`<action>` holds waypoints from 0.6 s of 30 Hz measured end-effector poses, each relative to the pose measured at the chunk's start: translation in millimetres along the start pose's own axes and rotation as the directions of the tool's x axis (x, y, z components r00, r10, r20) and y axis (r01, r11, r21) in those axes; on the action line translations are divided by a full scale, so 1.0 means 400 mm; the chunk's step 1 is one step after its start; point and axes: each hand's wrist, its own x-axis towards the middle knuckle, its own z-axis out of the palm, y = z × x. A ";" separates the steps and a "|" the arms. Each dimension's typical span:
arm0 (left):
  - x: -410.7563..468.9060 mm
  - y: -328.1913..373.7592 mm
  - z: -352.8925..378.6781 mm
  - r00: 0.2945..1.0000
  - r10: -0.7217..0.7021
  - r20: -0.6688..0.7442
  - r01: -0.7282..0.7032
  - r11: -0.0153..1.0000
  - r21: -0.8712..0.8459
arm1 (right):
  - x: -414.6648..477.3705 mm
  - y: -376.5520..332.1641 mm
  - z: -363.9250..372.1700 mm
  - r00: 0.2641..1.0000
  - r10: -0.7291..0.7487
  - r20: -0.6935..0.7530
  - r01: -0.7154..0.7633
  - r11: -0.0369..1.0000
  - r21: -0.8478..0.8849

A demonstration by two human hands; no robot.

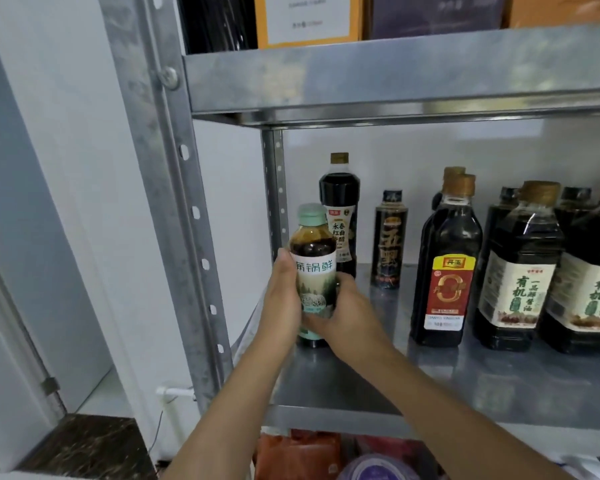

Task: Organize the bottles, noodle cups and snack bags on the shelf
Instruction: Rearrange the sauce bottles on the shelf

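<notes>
Bottle (314, 268) with a green cap stands upright between both hands above the shelf (465, 386). The left hand (283, 299) curls round its left side and the right hand (347, 317) wraps its lower front. Whether its base bears on the shelf I cannot tell. To do this well, I would hold it upright, turn the label forward and seat it clear of the tall dark bottle (339, 216) just behind the hands. It should line up with the row of dark bottles (444, 268) right of the right hand before either hand lets go.

Shelf (465, 386): galv. steel, mottled dull sheen, faint reflections. Green-capped bottle (314, 270): glossy clear plastic w/ matt label. Red-label bottle (458, 233) glossy too. Cardboard box (355, 19) up top, matt.
</notes>
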 end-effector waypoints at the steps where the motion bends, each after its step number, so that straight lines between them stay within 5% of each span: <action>1: -0.001 0.003 0.002 1.000 0.015 -0.022 -0.015 1.000 0.008 | 0.029 0.000 0.017 1.000 0.003 -0.006 -0.003 1.000 0.004; 8: -0.010 -0.027 -0.011 0.976 -0.125 -0.181 0.115 0.991 -0.067 | 0.239 0.012 0.112 0.995 0.092 -0.042 -0.090 0.995 0.041; 18: -0.032 -0.024 -0.029 0.967 -0.104 -0.233 0.098 0.995 -0.035 | 0.376 -0.004 0.172 0.993 0.112 -0.032 -0.114 0.991 -0.068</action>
